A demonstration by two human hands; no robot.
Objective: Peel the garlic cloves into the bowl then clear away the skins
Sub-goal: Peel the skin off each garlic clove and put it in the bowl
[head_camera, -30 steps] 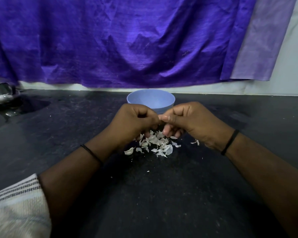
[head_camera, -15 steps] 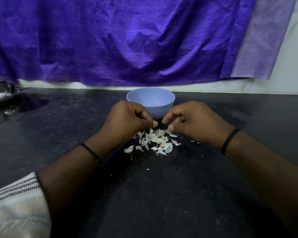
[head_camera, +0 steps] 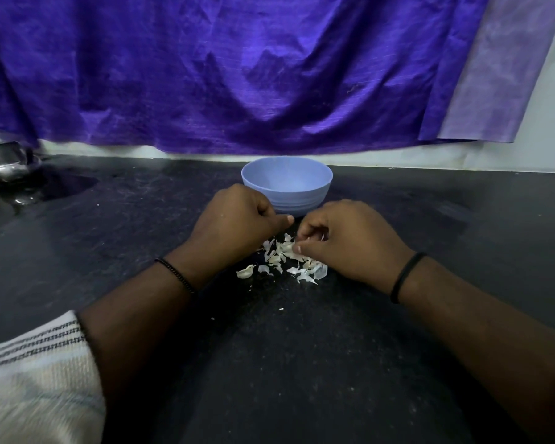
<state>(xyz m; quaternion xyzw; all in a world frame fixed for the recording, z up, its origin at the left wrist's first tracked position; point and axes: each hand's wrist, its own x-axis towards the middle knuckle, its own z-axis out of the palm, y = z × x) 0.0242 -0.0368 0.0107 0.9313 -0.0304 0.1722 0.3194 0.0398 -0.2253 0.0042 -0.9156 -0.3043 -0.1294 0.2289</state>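
one head-worn wide-angle cam, looks fwd & down, close over dark speckled stone counter (head_camera: pixel 302 363), facing hanging purple cloth (head_camera: pixel 237 75).

- Left hand (head_camera: pixel 237 216): bare, a thin black beaded band (head_camera: pixel 175 274) at the wrist, on the side of the blue bowl (head_camera: pixel 286 187) nearer the camera.
- Left forearm: bare up to a cream knitted sleeve (head_camera: pixel 36 376) crossed by dark woven stripes near its cuff.
- Right hand (head_camera: pixel 350 241): bare, a plain smooth black band (head_camera: pixel 406 277) circling the wrist; no sleeve visible.
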